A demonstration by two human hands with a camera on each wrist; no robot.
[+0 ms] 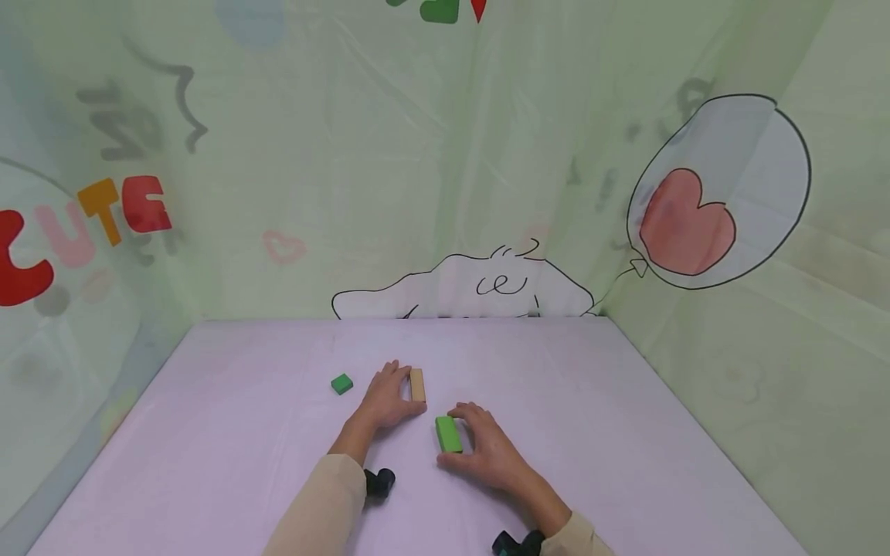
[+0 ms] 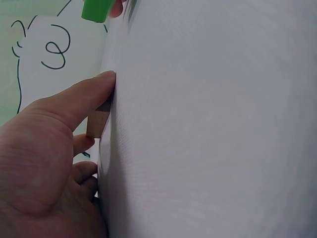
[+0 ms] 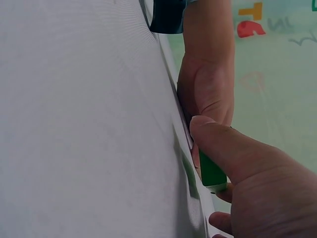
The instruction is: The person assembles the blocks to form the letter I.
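Note:
A light wooden block (image 1: 417,385) lies on the lilac table, its long side pointing away from me. My left hand (image 1: 386,399) spans it from the left, thumb at the near end and index finger at the far end. In the left wrist view part of the wooden block (image 2: 97,123) shows below the thumb. To the right and nearer, my right hand (image 1: 487,449) holds a bright green block (image 1: 448,435) by its two ends between thumb and fingers. The right wrist view shows this green block (image 3: 213,171) close over the table surface, its green reflection beside it.
A smaller dark green block (image 1: 341,384) lies on the table (image 1: 229,432) left of my left hand. A pale printed curtain (image 1: 313,154) stands behind the table and along both sides. Black wrist devices (image 1: 379,483) sit under both forearms.

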